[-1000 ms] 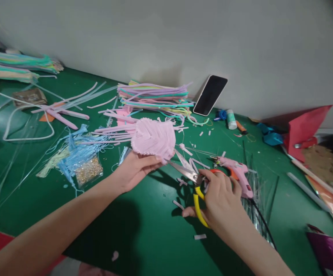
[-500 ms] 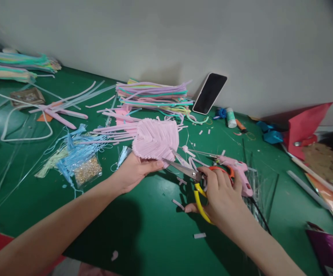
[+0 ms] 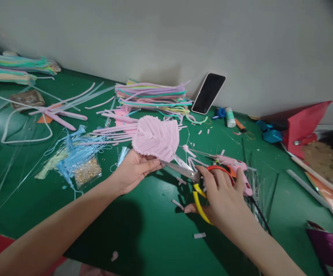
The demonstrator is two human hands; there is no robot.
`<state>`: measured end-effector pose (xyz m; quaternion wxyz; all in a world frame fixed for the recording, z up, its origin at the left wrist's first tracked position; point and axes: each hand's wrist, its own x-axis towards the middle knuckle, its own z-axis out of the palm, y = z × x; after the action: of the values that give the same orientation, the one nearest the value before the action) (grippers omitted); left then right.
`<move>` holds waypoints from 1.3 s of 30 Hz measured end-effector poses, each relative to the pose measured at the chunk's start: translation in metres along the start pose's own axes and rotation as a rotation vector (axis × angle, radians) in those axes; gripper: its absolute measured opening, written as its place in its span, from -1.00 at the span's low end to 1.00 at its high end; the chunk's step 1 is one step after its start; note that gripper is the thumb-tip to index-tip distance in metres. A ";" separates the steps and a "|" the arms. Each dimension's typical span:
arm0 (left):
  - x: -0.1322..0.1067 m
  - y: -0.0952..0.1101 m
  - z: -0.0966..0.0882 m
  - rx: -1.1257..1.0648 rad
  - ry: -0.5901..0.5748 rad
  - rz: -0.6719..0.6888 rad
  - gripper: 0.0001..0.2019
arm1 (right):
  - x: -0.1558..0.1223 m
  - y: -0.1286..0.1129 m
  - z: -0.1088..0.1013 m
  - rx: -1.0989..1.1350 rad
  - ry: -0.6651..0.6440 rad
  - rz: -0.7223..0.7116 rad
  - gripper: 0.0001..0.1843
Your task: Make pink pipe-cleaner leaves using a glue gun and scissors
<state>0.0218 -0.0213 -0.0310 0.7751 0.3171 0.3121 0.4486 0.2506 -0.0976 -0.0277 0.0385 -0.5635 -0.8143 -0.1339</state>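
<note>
My left hand [image 3: 133, 171] pinches the lower edge of a pink woven pipe-cleaner piece [image 3: 155, 137] and holds it up above the green table [image 3: 143, 226]. My right hand [image 3: 222, 197] grips scissors [image 3: 191, 177] with yellow and orange handles. Their blades are open and reach under the pink piece's lower right edge. Small pink cut bits [image 3: 199, 235] lie on the table below.
A pink glue gun [image 3: 235, 170] lies just behind my right hand. A bundle of pastel pipe cleaners [image 3: 153, 96] and a phone [image 3: 208, 94] leaning on the wall are at the back. Blue tassels and a bag of gold beads [image 3: 87, 171] lie left. Red paper [image 3: 306, 126] sits right.
The scissors moved left and their blades slid in under the pink piece's edge. My left hand turned and raised the pink piece slightly.
</note>
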 end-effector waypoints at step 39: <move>-0.004 -0.008 0.015 -0.013 0.110 0.030 -0.82 | 0.014 -0.039 -0.028 0.301 -0.019 0.074 0.01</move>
<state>0.0354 -0.0315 -0.0270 0.7520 0.2917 0.3467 0.4788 0.2065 -0.1047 -0.0049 0.1196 -0.5822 -0.8042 -0.0035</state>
